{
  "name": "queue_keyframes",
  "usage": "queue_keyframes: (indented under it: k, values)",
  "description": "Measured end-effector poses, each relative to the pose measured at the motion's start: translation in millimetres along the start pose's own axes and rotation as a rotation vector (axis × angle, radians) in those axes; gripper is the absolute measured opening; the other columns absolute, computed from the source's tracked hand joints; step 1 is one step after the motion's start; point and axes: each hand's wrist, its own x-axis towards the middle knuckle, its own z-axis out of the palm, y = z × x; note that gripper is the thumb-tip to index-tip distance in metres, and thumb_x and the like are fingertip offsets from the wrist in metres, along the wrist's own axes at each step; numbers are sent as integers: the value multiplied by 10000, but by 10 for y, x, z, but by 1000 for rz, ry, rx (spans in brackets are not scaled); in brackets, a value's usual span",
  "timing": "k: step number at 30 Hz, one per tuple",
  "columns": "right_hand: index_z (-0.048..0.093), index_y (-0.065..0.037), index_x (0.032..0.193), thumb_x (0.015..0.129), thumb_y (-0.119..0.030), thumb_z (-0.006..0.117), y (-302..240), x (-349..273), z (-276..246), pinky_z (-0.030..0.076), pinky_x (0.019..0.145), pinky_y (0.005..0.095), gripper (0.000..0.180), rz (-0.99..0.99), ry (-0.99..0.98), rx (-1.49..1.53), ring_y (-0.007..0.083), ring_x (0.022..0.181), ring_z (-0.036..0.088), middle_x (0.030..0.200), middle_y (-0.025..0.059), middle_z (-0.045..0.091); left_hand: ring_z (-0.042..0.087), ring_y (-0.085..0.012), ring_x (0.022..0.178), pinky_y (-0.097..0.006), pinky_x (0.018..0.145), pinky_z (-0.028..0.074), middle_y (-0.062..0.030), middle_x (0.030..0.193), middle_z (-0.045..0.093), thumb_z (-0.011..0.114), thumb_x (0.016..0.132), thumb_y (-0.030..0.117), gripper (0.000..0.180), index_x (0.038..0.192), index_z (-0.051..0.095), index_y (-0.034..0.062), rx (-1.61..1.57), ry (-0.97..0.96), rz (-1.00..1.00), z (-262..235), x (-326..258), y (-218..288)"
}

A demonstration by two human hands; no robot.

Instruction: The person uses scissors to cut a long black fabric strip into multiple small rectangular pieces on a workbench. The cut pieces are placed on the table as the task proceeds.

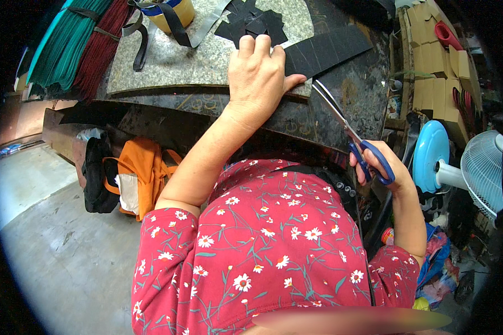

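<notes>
My left hand lies flat, fingers together, on a long black strip of sheet material that rests on a speckled stone slab. My right hand grips blue-handled scissors. Their blades are slightly apart and point up toward the strip's near edge, just right of my left thumb. A pile of small black cut pieces sits on the slab beyond my left hand.
Green and dark red stacked sheets lie at the far left. A tape roll with black straps stands at the slab's back. Cardboard boxes, a blue fan and a white fan crowd the right. An orange bag sits below the dark workbench.
</notes>
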Motion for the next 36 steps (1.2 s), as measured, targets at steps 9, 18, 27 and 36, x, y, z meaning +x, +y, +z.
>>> queue_keyframes:
  k: [9,18,27,36]
  values:
    - [580,-8,905,763,-660,575,43,-3,34,417,500,195,667,20,-39,42,107,540,583,616,50,606,570,-312,781,-388,653,451,-91,835,575,781,647,265,436,927,515,63,-392,92,-58,51,27,-15]
    - [577,-33,919,917,-454,481,-39,111,119,371,486,180,431,-127,-66,37,59,556,529,663,29,623,656,-190,640,-247,473,541,-175,914,611,618,851,49,444,1176,326,-32,-1666,-224,-603,-64,-73,-174]
    - [550,-31,1002,879,-592,459,-202,422,289,396,543,181,582,-123,-94,9,85,625,574,712,31,624,606,-160,576,-239,414,482,-134,852,593,612,846,32,435,1179,336,-14,-1818,-200,-651,-47,-221,-9]
    - [546,-50,1004,888,-603,429,-204,473,361,392,568,180,577,-157,-44,-28,74,632,559,703,15,614,587,-148,551,-231,407,457,-116,829,586,602,844,23,408,1164,350,0,-1852,-177,-677,-26,-243,41]
